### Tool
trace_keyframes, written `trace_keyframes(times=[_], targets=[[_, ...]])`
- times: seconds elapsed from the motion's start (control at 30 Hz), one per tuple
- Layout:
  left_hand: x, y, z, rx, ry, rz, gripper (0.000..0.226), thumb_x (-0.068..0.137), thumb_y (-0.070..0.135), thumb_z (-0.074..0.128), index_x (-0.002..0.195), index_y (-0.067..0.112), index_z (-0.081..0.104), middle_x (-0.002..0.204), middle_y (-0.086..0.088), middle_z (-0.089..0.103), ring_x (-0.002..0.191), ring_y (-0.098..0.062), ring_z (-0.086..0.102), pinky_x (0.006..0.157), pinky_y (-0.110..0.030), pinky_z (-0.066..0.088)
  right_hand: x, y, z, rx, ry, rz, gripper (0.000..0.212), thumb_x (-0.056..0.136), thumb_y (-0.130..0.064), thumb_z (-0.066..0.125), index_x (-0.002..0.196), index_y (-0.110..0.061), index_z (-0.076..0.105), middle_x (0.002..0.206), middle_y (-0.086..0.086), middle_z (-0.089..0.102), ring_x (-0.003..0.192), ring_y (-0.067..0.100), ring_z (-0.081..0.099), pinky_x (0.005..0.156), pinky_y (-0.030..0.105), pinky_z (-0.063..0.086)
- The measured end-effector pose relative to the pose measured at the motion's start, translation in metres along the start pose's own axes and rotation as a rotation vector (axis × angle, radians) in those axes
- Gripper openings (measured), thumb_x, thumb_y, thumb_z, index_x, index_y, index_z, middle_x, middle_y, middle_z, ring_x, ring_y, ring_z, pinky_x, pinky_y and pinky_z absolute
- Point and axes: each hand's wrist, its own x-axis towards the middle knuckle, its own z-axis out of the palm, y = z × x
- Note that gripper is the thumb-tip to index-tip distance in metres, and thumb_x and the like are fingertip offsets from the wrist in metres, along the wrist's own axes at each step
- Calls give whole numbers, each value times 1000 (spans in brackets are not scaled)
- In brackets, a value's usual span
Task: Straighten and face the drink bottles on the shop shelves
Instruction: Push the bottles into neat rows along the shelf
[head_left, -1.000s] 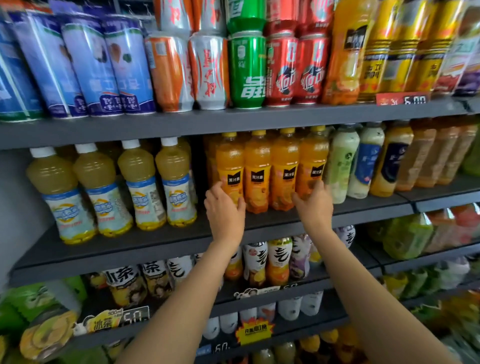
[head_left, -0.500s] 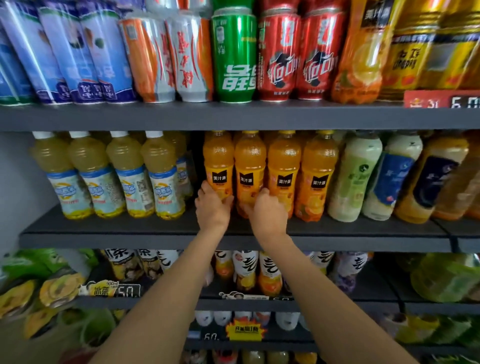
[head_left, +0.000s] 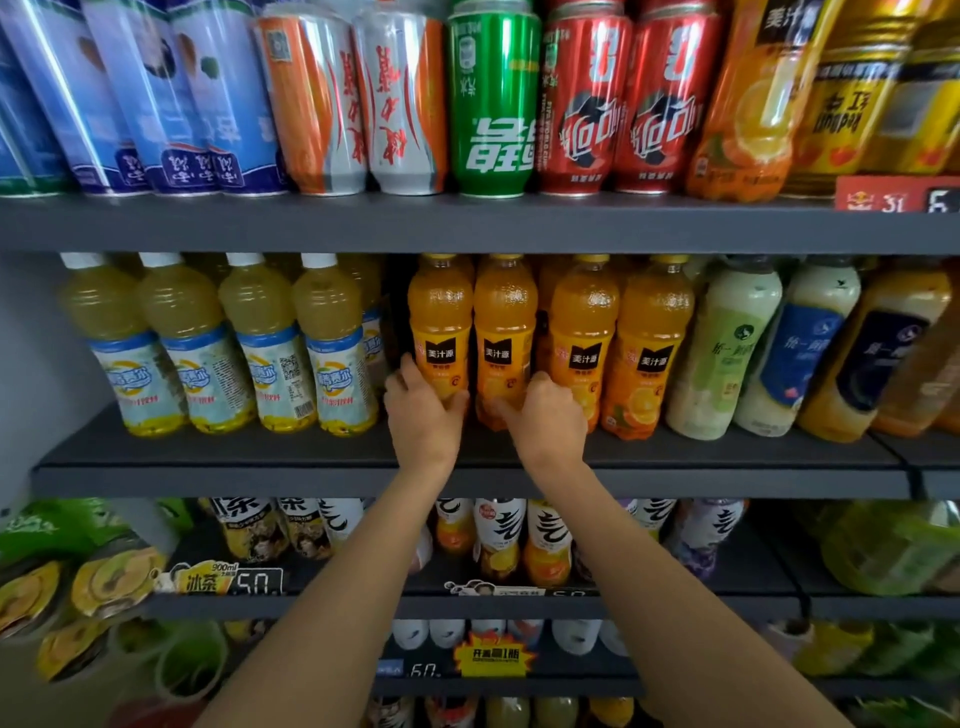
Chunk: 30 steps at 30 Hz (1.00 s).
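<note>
Step in hand: facing the four orange juice bottles with black labels on the dark grey middle shelf (head_left: 218, 457); the two on the left of the group are being handled.
Left hand: the left hand (head_left: 423, 415) has its fingers curled round the base of the leftmost orange plastic bottle (head_left: 439, 332), thumb on its right side.
Right hand: the right hand (head_left: 540, 415) grips the low part of the second orange bottle (head_left: 504, 332), fingers wrapped over the front.
Where the bottles stand: upright, touching each other, set back from the near edge of the shelf; their black labels face near.
Next move, as I judge: ease both forward together and keep the labels square, then see to the two orange bottles on the right (head_left: 618, 353).
Around: pale yellow bottles with white caps (head_left: 270, 353) just left; milky green and white bottles (head_left: 727, 353) to the right; tall cans (head_left: 491, 104) on the shelf above.
In the way: the neighbours crowd close, so a wide twist could knock them.
</note>
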Motion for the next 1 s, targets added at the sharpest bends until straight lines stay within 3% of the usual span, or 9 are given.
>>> trace_keyframes(times=[0.07,0.13,0.23,0.33,0.47,0.77,0.9,1.0], targets=[[-16,6,0,-8,184,49,66,82,21,69,136,3,36,132,-20,40,123,-33,39,100,-41,35,-4,8,-9,22,156,-33,38,90,-43,56,104,-8,58,91,11,69,84,29,66,63,32,45],[-35,13,8,-56,256,169,51,81,16,69,125,2,47,125,-19,45,118,-31,42,97,-41,38,-8,22,-23,111,300,7,37,91,-41,55,108,-9,54,86,12,69,81,31,66,62,33,44],[-51,21,25,-39,120,281,47,84,17,67,125,3,48,127,-16,47,122,-29,43,98,-43,44,-8,37,-33,5,214,124,47,91,-41,56,120,-6,46,99,14,67,93,33,63,70,37,45],[-49,30,36,31,4,171,69,87,29,63,141,4,28,141,-16,36,131,-29,34,104,-37,36,-3,39,-28,-90,80,157,45,89,-40,60,114,-4,49,109,15,64,102,33,60,75,38,46],[-43,36,39,104,2,106,69,89,26,60,142,3,24,142,-16,35,131,-29,34,104,-35,32,3,33,-25,-16,95,139,42,85,-38,65,105,-2,53,106,17,65,99,35,62,75,38,47],[-39,32,37,90,24,99,62,87,19,63,139,7,30,137,-14,39,130,-28,35,103,-37,33,2,36,-24,-7,94,129,51,83,-44,65,108,-5,43,107,16,63,99,35,61,73,40,47],[-49,35,39,-14,179,283,47,81,7,67,124,4,49,121,-17,49,115,-31,48,93,-41,43,-3,50,-43,19,240,100,52,84,-46,64,114,-8,46,97,13,67,92,33,62,70,39,46],[-61,46,51,-1,84,422,49,83,15,66,128,5,47,122,-14,53,116,-28,50,97,-40,45,-2,72,-58,97,350,228,48,85,-43,63,113,-7,47,97,13,66,96,32,60,70,37,43]])
